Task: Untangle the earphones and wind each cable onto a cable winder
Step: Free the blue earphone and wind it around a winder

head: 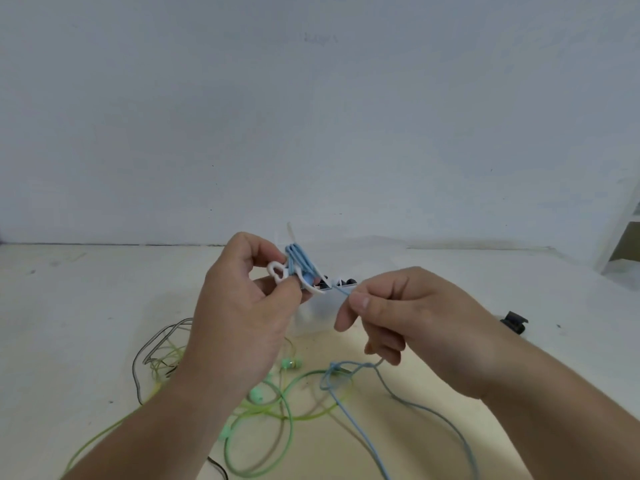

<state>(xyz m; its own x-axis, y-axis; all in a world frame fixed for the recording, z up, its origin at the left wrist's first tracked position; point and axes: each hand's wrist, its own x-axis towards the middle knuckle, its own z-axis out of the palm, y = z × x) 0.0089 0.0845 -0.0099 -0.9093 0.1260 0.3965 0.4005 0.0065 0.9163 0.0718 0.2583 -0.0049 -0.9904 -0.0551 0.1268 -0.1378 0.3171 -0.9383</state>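
Left grip pinching white plastic cable winder, thin blue earphone cable wrapping its middle. Right grip pinching free strand, stretching from winder toward 4 o'clock. Slack hanging at 6 o'clock down to pale bench, looking knotted. Right grip nearer for next wrap.

A light blue cable wrapped a white cable winder. At 6 o'clock lay a pale green cable; at 8 o'clock a black cable; at 3 o'clock a black clip. The table was cream.
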